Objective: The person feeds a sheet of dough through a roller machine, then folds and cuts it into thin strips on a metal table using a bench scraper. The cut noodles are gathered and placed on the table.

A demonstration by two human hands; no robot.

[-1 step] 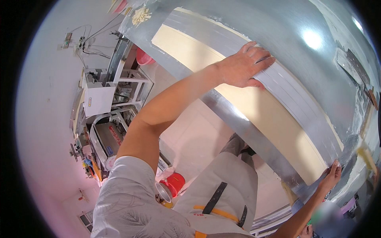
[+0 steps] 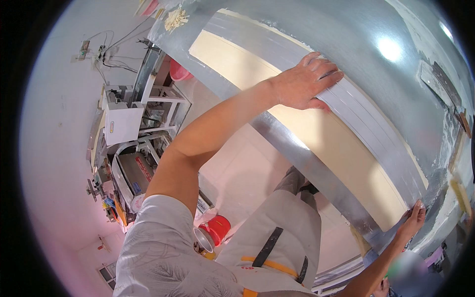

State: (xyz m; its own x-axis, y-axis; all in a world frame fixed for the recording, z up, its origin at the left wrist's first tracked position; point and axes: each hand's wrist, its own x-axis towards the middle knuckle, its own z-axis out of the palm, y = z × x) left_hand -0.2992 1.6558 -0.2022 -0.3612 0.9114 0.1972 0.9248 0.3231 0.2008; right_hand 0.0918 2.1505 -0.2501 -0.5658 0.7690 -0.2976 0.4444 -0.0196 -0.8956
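Observation:
A long sheet of pale yellow dough lies on the grey metal table. On top of it rests a long, flat metal ruler, leaving the dough's near side bare and a thin dough edge along its far side. My left hand grips the ruler from above near its middle, thumb toward the near edge and fingers bent over the far one. At the right end, my right hand is closed in a pinch by the corner of the ruler and dough. What its fingers hold is too small to make out.
Dough trimmings sit at the table's far left corner. Flat tools lie toward the right, near floury marks. A red bucket and a metal bowl are below at left. A blurred person is at lower right.

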